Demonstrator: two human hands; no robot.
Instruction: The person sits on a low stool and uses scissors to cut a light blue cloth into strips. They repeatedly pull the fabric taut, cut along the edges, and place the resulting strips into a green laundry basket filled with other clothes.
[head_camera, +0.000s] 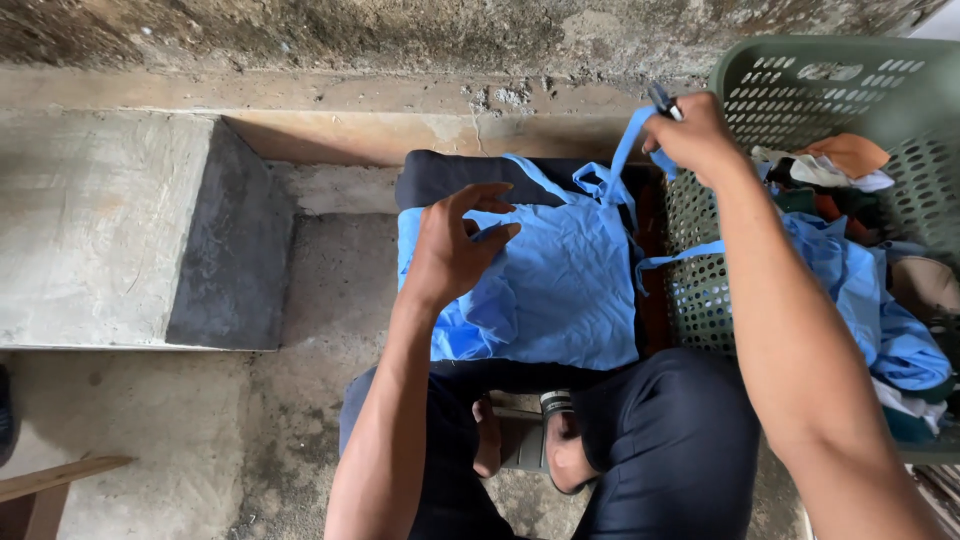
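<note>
A light blue garment (565, 290) lies spread over a dark folded cloth (450, 172) on the concrete floor in front of my knees. My left hand (455, 240) rests on the garment's left part, fingers bent and pinching the fabric. My right hand (690, 130) is raised above the basket's left rim, closed around a blue strap (628, 135) of the garment together with a dark pen-like object (663, 100). A second blue strap (680, 255) trails across the basket's wall.
A green perforated laundry basket (850, 80) at the right holds several clothes, among them a blue garment (870, 300) and an orange one (850, 152). A concrete step (100, 230) stands at the left, a rough wall (400, 30) behind. My sandalled feet (530, 440) are below.
</note>
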